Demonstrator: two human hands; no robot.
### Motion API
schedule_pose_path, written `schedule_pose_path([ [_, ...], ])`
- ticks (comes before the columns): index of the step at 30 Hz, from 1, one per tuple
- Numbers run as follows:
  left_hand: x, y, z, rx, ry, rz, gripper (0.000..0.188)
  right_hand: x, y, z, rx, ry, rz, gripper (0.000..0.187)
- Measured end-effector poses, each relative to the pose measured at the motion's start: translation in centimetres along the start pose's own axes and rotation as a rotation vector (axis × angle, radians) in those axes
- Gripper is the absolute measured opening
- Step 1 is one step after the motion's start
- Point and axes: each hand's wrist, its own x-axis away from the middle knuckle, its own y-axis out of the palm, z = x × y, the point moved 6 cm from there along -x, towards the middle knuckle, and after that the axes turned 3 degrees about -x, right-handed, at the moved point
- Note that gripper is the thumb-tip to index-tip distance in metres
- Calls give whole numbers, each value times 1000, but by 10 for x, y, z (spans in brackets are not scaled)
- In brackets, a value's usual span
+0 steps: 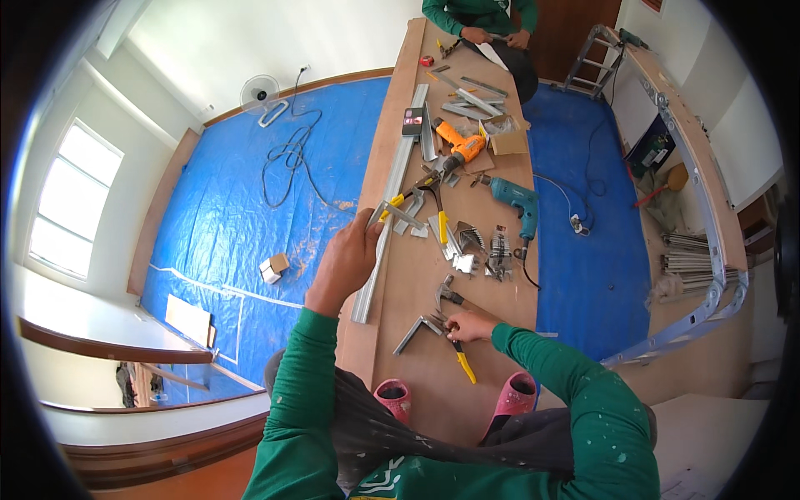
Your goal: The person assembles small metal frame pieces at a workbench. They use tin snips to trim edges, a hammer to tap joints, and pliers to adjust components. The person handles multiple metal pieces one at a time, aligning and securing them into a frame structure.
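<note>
My left hand is closed on a short bent metal channel piece, raised over the left side of the wooden board. My right hand, lower on the board, pinches yellow-handled snips; their jaws lie by an L-shaped metal piece. Just beyond that hand lies a hammer, its handle partly hidden. Another pair of yellow-handled snips rests farther up, beside a teal drill and an orange drill. Loose screws and metal clips lie between.
A long metal channel runs along the board's left edge. At the far end a person sits with both hands together. Blue sheeting covers the floor, with a fan and cable. A ladder stands right.
</note>
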Motion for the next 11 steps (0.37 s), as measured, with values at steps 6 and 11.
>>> schedule_pose_path([
  [6,1,5,1,-11,-26,-45,33,0,2,4,-17,0,20,46],
  [11,0,8,5,-58,-25,-69,35,-3,9,17,-48,39,-16,49],
])
